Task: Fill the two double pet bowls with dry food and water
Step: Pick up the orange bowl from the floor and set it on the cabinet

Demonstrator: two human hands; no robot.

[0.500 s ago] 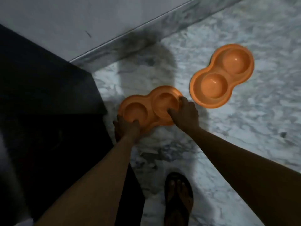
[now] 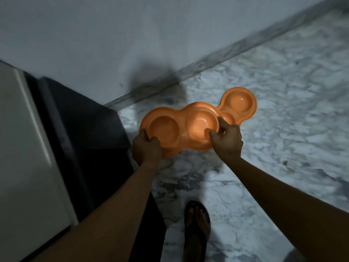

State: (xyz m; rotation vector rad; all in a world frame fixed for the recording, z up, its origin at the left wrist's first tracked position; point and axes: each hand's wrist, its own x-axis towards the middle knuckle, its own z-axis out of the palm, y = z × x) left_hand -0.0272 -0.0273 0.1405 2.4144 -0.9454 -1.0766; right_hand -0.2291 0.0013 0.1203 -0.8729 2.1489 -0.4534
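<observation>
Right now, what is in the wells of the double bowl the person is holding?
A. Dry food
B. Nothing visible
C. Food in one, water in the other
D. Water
B: both wells of the held double bowl, gripped by the left hand and right hand, show only bare orange plastic.

Orange double bowl (image 2: pixel 181 129) held by left hand (image 2: pixel 146 150) and right hand (image 2: pixel 227 142) at either end, overlapping second bowl (image 2: pixel 239 103) on marble floor (image 2: pixel 283 129); sandalled foot (image 2: pixel 197 225) below.
</observation>
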